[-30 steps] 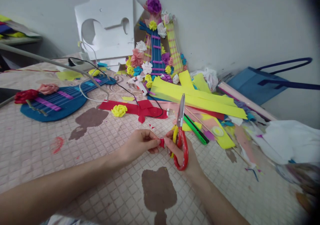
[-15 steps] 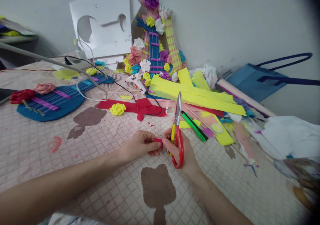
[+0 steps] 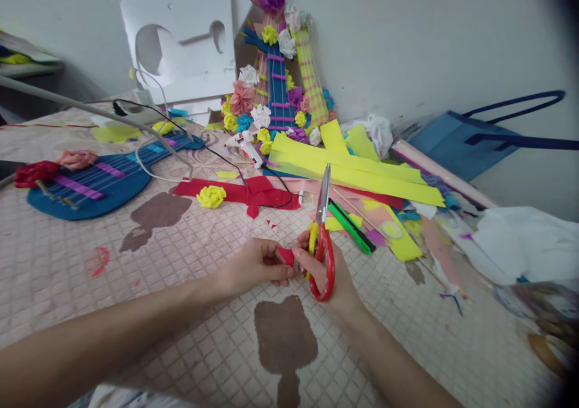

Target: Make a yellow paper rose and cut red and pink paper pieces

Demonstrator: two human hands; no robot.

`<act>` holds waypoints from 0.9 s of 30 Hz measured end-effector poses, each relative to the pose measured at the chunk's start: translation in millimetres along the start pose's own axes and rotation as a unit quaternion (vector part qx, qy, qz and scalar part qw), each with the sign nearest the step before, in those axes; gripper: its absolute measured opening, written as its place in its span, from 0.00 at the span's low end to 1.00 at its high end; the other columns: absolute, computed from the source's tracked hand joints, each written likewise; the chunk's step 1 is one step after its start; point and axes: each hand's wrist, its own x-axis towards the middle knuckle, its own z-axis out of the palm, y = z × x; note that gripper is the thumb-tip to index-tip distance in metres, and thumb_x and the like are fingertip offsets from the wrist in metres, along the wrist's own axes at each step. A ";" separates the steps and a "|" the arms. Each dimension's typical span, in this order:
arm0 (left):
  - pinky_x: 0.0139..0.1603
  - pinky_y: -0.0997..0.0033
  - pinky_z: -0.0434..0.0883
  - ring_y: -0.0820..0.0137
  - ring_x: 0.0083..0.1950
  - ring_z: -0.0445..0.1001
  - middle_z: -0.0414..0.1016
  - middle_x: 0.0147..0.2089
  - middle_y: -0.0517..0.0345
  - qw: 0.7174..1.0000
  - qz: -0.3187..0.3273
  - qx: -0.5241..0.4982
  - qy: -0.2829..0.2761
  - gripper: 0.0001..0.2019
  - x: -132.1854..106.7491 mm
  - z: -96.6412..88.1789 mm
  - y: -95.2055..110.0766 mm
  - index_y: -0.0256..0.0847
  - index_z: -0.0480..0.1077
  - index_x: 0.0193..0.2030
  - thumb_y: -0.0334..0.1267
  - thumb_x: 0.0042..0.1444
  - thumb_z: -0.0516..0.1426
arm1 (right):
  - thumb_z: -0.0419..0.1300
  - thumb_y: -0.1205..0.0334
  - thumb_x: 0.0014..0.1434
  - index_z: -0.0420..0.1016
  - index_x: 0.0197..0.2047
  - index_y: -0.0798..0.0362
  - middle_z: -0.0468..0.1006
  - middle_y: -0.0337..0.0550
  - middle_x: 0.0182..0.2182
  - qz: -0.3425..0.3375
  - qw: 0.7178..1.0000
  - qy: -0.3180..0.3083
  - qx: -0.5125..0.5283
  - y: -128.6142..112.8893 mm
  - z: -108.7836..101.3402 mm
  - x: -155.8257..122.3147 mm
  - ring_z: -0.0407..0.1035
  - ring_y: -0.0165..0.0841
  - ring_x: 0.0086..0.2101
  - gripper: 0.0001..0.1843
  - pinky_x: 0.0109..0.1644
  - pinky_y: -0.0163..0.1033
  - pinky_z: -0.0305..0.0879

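Between the fingertips of my left hand (image 3: 257, 264) is a small piece of red crepe paper (image 3: 286, 255). My right hand (image 3: 340, 284) has its thumb and fingertips at the paper's other side. A pair of scissors (image 3: 324, 233) with red and yellow handles rests in that same right hand, its blades together and pointing away from me. Beyond my hands lie a red paper strip (image 3: 233, 192) and a yellow paper flower (image 3: 211, 197). Tiny red scraps (image 3: 270, 223) lie on the tabletop nearer to me.
A green box cutter (image 3: 351, 227) lies right of the scissors, near yellow paper strips (image 3: 362, 175). Left is a blue toy guitar (image 3: 117, 184). A white glue gun (image 3: 245, 145) with its cord stands before flower-covered guitars (image 3: 278, 88). White bags (image 3: 529, 248) lie at right.
The red paper between my fingers now shows a wider, more opened face. My hands and the scissors have barely shifted; the whole view has moved slightly.
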 end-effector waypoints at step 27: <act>0.35 0.73 0.67 0.73 0.32 0.71 0.74 0.30 0.57 0.994 0.037 -0.010 0.099 0.11 0.6 -7.8 11.0 0.34 0.70 0.32 0.41 0.47 0.62 | 0.65 0.58 0.46 0.65 0.33 0.51 0.71 0.34 0.25 -0.006 0.999 -0.030 -0.033 -4.1 6.2 -0.5 0.68 0.29 0.27 0.14 0.31 0.34 0.65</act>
